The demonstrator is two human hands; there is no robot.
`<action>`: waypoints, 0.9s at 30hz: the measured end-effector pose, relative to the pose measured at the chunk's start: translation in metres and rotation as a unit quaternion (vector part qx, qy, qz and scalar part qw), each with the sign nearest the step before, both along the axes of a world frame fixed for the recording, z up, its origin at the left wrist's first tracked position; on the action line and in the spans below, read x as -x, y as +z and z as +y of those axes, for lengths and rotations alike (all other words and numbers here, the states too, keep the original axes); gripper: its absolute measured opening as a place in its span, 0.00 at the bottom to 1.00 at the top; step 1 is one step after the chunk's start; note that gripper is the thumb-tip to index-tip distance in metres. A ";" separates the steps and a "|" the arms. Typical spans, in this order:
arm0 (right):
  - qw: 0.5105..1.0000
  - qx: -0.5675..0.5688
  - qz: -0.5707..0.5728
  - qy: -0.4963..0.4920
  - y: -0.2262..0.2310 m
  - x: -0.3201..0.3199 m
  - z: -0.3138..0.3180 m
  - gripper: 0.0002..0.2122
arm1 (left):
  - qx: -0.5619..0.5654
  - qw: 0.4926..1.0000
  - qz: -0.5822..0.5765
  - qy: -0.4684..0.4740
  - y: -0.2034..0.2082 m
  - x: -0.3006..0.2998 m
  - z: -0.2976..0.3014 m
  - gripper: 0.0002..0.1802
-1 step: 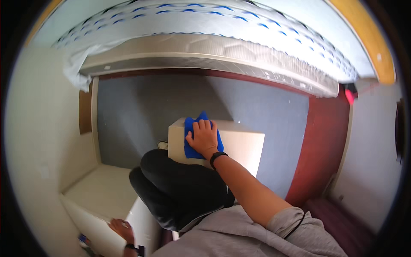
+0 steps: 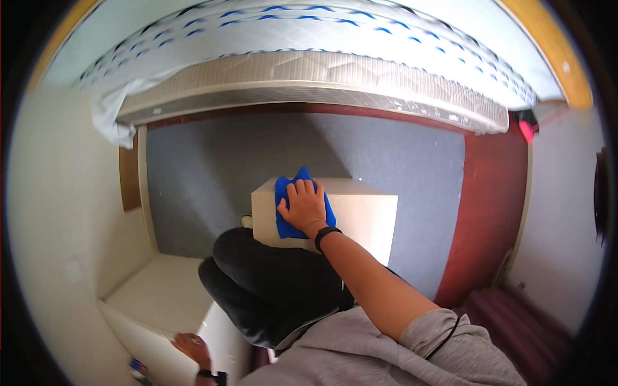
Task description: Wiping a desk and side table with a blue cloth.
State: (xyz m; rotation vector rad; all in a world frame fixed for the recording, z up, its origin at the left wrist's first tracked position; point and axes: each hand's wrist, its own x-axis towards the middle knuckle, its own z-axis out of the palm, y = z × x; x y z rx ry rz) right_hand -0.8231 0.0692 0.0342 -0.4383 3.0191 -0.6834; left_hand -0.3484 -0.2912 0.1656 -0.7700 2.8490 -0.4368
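Note:
My right hand (image 2: pixel 304 206) lies palm down on a blue cloth (image 2: pixel 287 226), fingers bent slightly over it and thumb out to the side. It holds the cloth against the top of a pale wooden box-like cabinet (image 2: pixel 364 219), close to its left side. One corner of the cloth sticks up past my fingertips. At the lower left, my left hand (image 2: pixel 192 346) rests on the edge of a cream-coloured low unit (image 2: pixel 161 293), fingers stretched and holding nothing I can see. My bent legs in black trousers lie between the two pieces of furniture.
Across the far side runs a bed with a beige mattress (image 2: pixel 302 74) and a blue-patterned white sheet (image 2: pixel 309 32). Grey floor covering (image 2: pixel 257 148) surrounds the cabinet, with a red strip (image 2: pixel 486 206) on the right. Purple folded fabric (image 2: pixel 508 328) is at the lower right.
The whole view has shifted slightly. My right hand stays on the blue cloth in nearly the same place, and my left hand stays at the cream unit's edge.

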 end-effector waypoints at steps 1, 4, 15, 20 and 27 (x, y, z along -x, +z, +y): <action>1.000 -0.004 0.000 0.002 -0.006 0.003 0.015 0.14 | -0.031 0.995 -0.080 0.053 -0.012 0.029 0.013 0.16; 1.000 0.011 0.003 -0.011 -0.005 0.002 0.024 0.14 | -0.229 0.956 0.098 0.153 -0.029 0.096 0.028 0.17; 0.999 0.033 0.021 -0.015 -0.023 -0.005 0.029 0.14 | -0.395 0.861 0.135 -0.291 -0.107 0.457 0.211 0.17; 0.999 0.048 -0.005 -0.005 -0.022 -0.002 0.024 0.14 | -0.435 0.888 0.123 -0.083 -0.164 0.477 0.239 0.14; 0.999 0.045 0.000 0.017 -0.022 0.001 0.026 0.15 | -0.276 0.939 0.200 -0.037 -0.170 0.479 0.248 0.14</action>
